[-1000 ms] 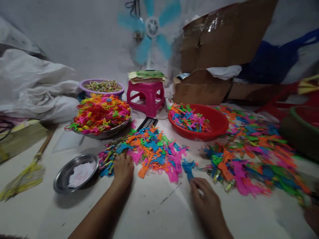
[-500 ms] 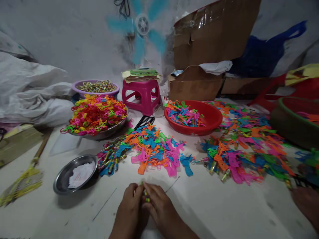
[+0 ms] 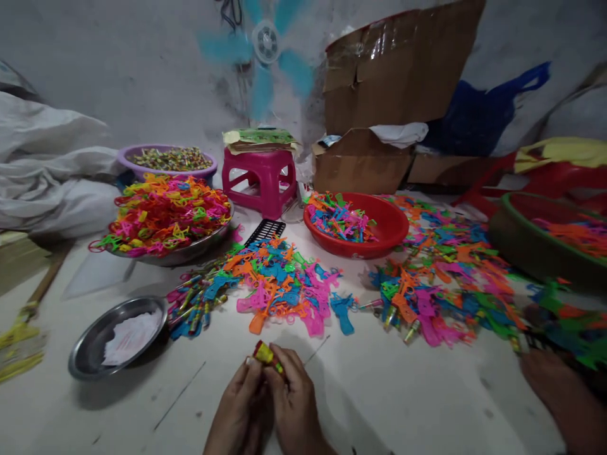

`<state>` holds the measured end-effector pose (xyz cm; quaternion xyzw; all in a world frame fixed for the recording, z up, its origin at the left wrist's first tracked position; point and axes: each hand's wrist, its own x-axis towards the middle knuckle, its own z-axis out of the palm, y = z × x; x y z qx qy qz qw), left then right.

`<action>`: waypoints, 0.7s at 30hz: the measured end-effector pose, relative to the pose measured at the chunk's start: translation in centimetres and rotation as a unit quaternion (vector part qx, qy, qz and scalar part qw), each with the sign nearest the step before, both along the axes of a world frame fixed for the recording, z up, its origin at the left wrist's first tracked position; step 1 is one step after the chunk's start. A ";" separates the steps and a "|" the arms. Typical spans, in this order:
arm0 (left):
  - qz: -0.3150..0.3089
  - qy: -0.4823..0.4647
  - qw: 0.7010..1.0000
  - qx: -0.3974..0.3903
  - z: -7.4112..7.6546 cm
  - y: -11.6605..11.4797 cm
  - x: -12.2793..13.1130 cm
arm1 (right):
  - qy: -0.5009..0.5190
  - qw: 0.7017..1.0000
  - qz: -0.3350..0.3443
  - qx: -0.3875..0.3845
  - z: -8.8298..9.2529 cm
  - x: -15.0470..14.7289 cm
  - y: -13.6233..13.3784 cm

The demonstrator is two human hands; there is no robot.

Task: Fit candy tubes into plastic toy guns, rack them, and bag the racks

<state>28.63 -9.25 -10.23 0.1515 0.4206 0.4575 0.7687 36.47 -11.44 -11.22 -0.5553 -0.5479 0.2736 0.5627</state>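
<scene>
Between the fingertips of both hands is a small shiny tube [image 3: 263, 354], wrapped in yellow and red, tilted with one end up. My left hand [image 3: 237, 404] pinches it from the left, fingers closed. My right hand [image 3: 294, 395] closes on it from the right, covering its lower end. Just beyond my hands lies a pile of flat plastic toy guns [image 3: 284, 284] in orange, pink, blue and green. Left of that pile are several toy guns with wrapped tubes [image 3: 194, 303] attached. A metal bowl [image 3: 78, 360] holding white printed paper slips [image 3: 130, 338] stands to the left.
A red basin [image 3: 391, 224] holds more toy guns. Farther left are a heaped metal basin [image 3: 190, 253] and a purple basin [image 3: 126, 161]. A pink stool [image 3: 265, 180], a fan [image 3: 265, 41] and cardboard boxes [image 3: 365, 164] stand behind. Another person's limb [image 3: 559, 385] shows at right.
The wrapped tube has risen into clearer sight between my fingers, which have turned upward around it. The view has swung slightly right, so the surroundings sit farther left.
</scene>
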 end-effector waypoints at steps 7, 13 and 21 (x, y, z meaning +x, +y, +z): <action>0.021 0.008 0.999 -0.044 -0.5 0.4 0.9 | -0.228 0.967 0.108 -0.020 -0.4 5.1 0.8; -0.042 0.131 0.990 -0.010 0.5 0.5 0.3 | -0.339 0.906 -0.188 -0.174 -0.4 15.8 5.6; -0.027 0.135 0.989 0.058 0.3 0.9 0.7 | -0.252 0.954 -0.159 -0.042 0.8 12.6 3.2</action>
